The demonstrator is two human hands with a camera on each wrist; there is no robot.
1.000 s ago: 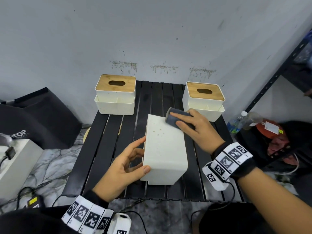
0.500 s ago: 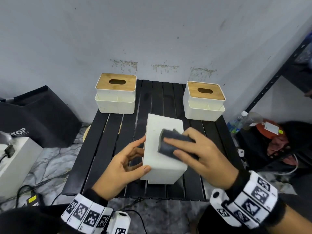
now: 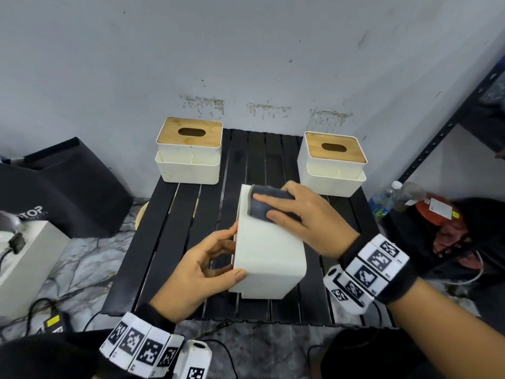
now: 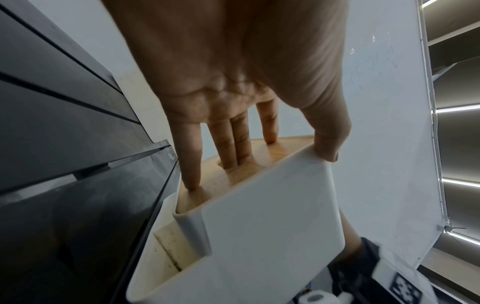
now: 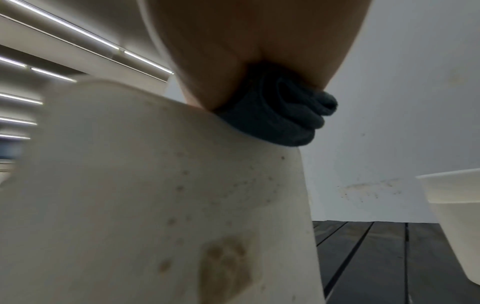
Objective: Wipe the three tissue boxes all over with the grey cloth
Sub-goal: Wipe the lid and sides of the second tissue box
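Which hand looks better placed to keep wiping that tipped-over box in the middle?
Right. The right hand already presses the grey cloth on the middle tissue box, while the left hand is busy gripping its lid side to steady it.

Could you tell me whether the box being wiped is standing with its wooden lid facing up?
No, the tipped box shows a plain white face upward.
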